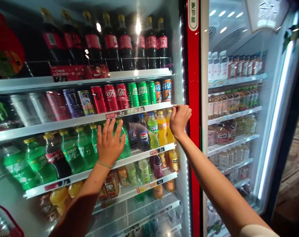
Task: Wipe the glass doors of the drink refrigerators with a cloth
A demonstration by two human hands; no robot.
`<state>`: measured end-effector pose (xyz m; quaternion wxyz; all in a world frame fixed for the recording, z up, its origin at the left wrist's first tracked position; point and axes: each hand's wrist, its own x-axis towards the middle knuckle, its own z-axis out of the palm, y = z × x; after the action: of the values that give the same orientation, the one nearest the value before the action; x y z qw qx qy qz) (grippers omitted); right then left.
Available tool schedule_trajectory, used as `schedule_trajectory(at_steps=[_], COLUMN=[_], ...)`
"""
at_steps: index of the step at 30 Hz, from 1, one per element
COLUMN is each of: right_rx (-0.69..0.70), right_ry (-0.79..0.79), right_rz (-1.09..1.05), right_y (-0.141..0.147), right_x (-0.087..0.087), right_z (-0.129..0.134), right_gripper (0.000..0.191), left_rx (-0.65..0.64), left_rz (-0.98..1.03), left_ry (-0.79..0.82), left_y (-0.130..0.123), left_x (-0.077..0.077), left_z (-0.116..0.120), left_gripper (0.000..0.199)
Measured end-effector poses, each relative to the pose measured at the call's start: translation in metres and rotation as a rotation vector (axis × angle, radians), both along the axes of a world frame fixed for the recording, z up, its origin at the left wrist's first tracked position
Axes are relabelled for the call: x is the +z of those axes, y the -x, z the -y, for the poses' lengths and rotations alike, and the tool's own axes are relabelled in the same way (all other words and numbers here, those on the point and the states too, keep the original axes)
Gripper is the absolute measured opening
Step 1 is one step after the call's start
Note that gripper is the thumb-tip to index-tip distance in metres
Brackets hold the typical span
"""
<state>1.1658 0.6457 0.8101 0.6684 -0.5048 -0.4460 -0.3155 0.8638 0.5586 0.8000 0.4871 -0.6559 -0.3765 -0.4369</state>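
Observation:
My left hand (110, 141) is raised with its fingers spread, in front of green soda bottles (70, 152) on the middle shelf. It seems to lie flat against the glass of the drinks fridge, though contact is hard to confirm. A thin band circles that wrist. My right hand (180, 121) is curled closed beside the red door frame (193, 131), right of the orange soda bottles (161, 126). Its fingers face away, so whatever they grip is hidden. Soda cans (111, 98) stand on the shelf just above both hands.
Dark cola bottles (125, 42) line the top shelf. Lower down are small juice bottles (132, 174) and a wire rack (129, 215). A second lit fridge (234, 113) with more bottles stands to the right. Reflections show on the glass.

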Motion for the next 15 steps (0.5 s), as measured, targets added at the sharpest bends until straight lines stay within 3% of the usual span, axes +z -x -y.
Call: schedule_trajectory(at_steps=[2,4,6,8,12,15], right_rx=[0.038,0.074,0.081,0.041,-0.043,-0.026], right_ry=[-0.009,-0.008,0.005,0.017,-0.025,-0.019], right_rz=[0.107,0.27,0.33,0.2,-0.143,0.024], right_y=[0.033,0.061,0.068,0.057,0.049,0.088], right_x=[0.01,0.003,-0.012,-0.017,0.011,0.019], right_z=[0.005,0.01,0.012,0.009,0.007,0.018], right_gripper=[0.027,0.025,0.023,0.025,0.032,0.03], left_rx=[0.0,-0.009,-0.027,-0.038,-0.043,-0.054], left_rz=[-0.012,-0.037,-0.077,-0.103,-0.083,-0.09], left_ry=[0.005,0.025,0.053,0.075,0.099,0.107], left_y=[0.007,0.012,0.017,0.022,0.027,0.03], left_x=[0.0,-0.001,-0.001,-0.002,-0.004,-0.004], left_z=[-0.001,0.0,0.003,0.005,0.007,0.008], left_gripper=[0.073,0.073,0.075,0.078,0.08,0.079])
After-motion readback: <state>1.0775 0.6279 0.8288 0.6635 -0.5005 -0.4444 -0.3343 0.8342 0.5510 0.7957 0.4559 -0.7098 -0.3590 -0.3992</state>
